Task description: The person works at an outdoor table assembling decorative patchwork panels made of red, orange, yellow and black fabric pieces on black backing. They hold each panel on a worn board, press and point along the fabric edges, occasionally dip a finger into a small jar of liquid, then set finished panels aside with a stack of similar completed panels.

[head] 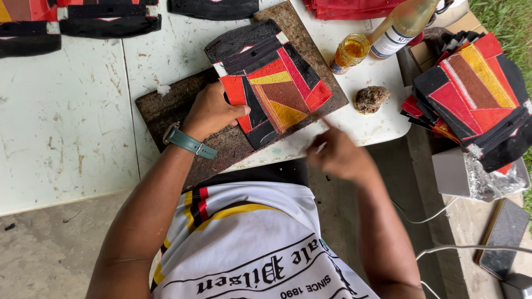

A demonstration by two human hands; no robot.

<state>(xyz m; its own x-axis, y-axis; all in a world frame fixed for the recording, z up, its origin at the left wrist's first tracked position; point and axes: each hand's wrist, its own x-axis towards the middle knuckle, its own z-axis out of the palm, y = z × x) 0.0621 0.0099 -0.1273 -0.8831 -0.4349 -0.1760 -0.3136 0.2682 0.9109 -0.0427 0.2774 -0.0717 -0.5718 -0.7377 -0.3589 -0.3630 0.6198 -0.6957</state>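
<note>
A patchwork piece (274, 83) of black, red, yellow and brown fabric lies on a dark worn board (177, 105) on the white table. My left hand (213, 111), with a teal watch at the wrist, presses down on the piece's left edge. My right hand (335, 155) is blurred, just off the piece's lower right corner at the table edge; its fingers are bunched, and a thin pale thing seems to be pinched in them, too blurred to name.
A stack of similar patchwork pieces (476, 94) sits at the right. A small jar of amber liquid (350, 52), a bottle (402, 25) and a brown lump (371, 98) stand behind the board. More dark pieces (105, 19) lie at the far table edge. A phone (504, 238) rests lower right.
</note>
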